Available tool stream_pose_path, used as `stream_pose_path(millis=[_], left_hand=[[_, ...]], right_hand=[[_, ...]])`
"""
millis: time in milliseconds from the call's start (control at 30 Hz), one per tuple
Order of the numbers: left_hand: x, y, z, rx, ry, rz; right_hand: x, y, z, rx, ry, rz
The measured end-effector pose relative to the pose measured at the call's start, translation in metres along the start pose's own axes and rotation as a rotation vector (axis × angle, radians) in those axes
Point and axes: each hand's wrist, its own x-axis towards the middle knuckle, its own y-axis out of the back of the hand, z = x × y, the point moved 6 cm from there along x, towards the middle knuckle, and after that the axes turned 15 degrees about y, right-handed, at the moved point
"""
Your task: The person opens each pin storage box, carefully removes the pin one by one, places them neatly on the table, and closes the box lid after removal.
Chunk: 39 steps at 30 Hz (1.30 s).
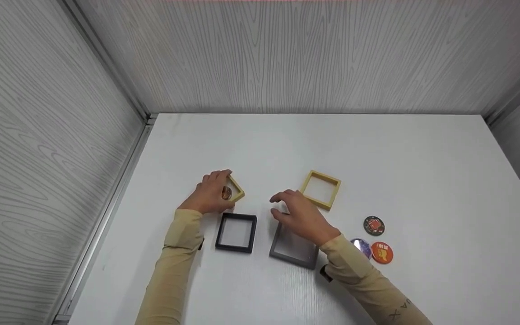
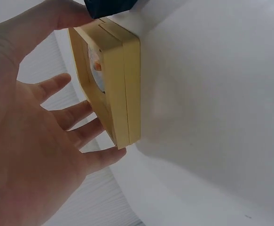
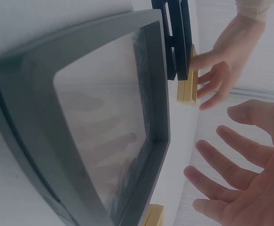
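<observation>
My left hand (image 1: 208,193) holds a yellow square display frame (image 2: 132,89) between thumb and fingers, at the left of the table. Inside that frame sits a round badge (image 1: 226,193), partly covered by the hand in the head view. The right hand (image 1: 303,219) hovers over a grey display frame (image 1: 291,261), fingers spread and holding nothing. In the right wrist view a gap shows between the right hand's fingers (image 3: 230,172) and the grey frame, whose clear film reflects them. A black display frame (image 1: 234,248) lies between the two hands, nearer the front.
A second yellow frame (image 1: 336,192) lies just beyond the right hand. To the right of the right forearm are three round badges: a dark one with red (image 1: 373,225), an orange one (image 1: 382,253) and a purple one (image 1: 362,246), partly behind the sleeve. Wood-patterned walls (image 1: 260,58) enclose the white table.
</observation>
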Motion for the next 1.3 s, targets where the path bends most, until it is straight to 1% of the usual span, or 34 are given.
stream_pose_path(millis=[133, 233, 300, 367, 567, 667, 733, 800, 833, 967, 1033, 1133, 1233, 1300], left_hand=[[0.001, 0.004, 0.002, 0.025, 0.022, 0.041], [0.001, 0.005, 0.004, 0.051, 0.031, 0.057], [0.001, 0.005, 0.005, 0.056, 0.029, 0.054], [0.000, 0.006, 0.006, 0.040, 0.019, 0.042], [-0.003, 0.005, 0.008, 0.005, -0.014, -0.015], [-0.005, 0.005, 0.010, 0.019, -0.033, -0.021], [-0.006, 0.007, 0.011, 0.023, -0.030, -0.008], [-0.007, 0.009, 0.012, 0.030, 0.005, 0.028], [-0.007, 0.011, 0.012, 0.036, 0.033, 0.059], [-0.006, 0.018, 0.010, 0.071, 0.181, 0.213], [-0.005, 0.019, 0.009, 0.077, 0.243, 0.268], [-0.003, 0.017, 0.009, 0.053, 0.306, 0.298], [-0.002, 0.012, 0.010, 0.036, 0.347, 0.292], [-0.001, 0.010, 0.011, 0.042, 0.362, 0.284]], right_hand=[[-0.001, 0.001, -0.002, 0.000, 0.024, 0.018], [-0.002, 0.001, -0.002, 0.005, 0.032, 0.019], [-0.003, 0.001, -0.002, 0.009, 0.031, 0.016], [-0.002, 0.001, -0.001, 0.010, 0.027, 0.013], [-0.002, 0.001, -0.003, 0.003, 0.042, 0.022], [-0.002, 0.001, -0.003, 0.000, 0.043, 0.022], [-0.002, 0.001, -0.004, 0.005, 0.044, 0.025], [-0.001, 0.000, -0.003, 0.007, 0.037, 0.023], [-0.001, 0.001, -0.003, 0.007, 0.034, 0.022], [-0.001, 0.001, -0.002, 0.005, 0.031, 0.020], [-0.002, 0.001, -0.002, 0.002, 0.034, 0.018], [-0.002, 0.000, -0.002, -0.002, 0.039, 0.020], [-0.003, 0.000, -0.002, -0.001, 0.037, 0.024], [-0.003, 0.000, -0.002, 0.003, 0.031, 0.022]])
